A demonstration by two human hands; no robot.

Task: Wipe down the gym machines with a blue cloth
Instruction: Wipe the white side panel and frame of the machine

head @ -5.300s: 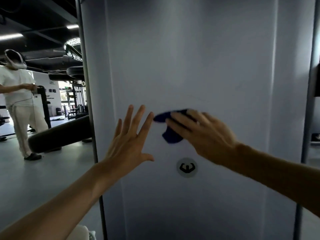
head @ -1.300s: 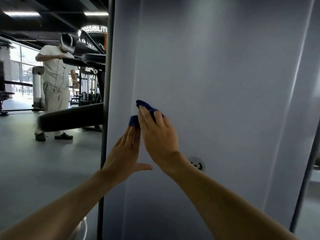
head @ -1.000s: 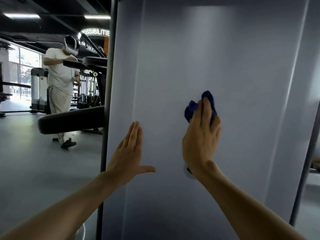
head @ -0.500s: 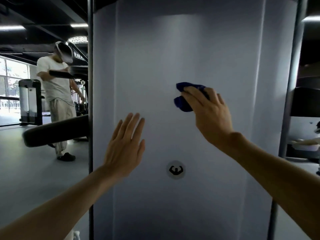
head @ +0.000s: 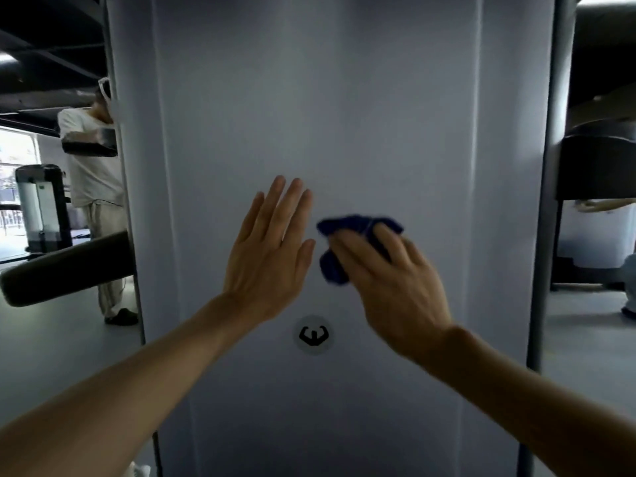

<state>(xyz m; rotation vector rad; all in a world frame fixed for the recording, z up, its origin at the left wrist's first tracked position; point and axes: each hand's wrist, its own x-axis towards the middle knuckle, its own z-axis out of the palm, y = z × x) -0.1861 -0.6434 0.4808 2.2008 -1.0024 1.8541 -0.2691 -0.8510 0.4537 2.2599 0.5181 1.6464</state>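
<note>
A tall white panel (head: 327,98) of a gym machine fills the view, with a round grey logo badge (head: 313,334) low in its middle. My right hand (head: 389,280) presses a crumpled blue cloth (head: 339,249) flat against the panel just above and right of the badge; its fingers lie over the cloth and look motion-blurred. My left hand (head: 272,249) rests flat on the panel with straight fingers, right beside the cloth and holding nothing.
A person in white clothes (head: 93,187) stands at the left behind the panel's edge, by a black padded roller (head: 65,266). Dark machine frames (head: 599,173) stand at the right. Grey floor (head: 51,339) spreads on both sides.
My right hand has swept the cloth down and left toward my left hand. The view has turned so the panel faces me squarely. My left hand stays flat on the panel.
</note>
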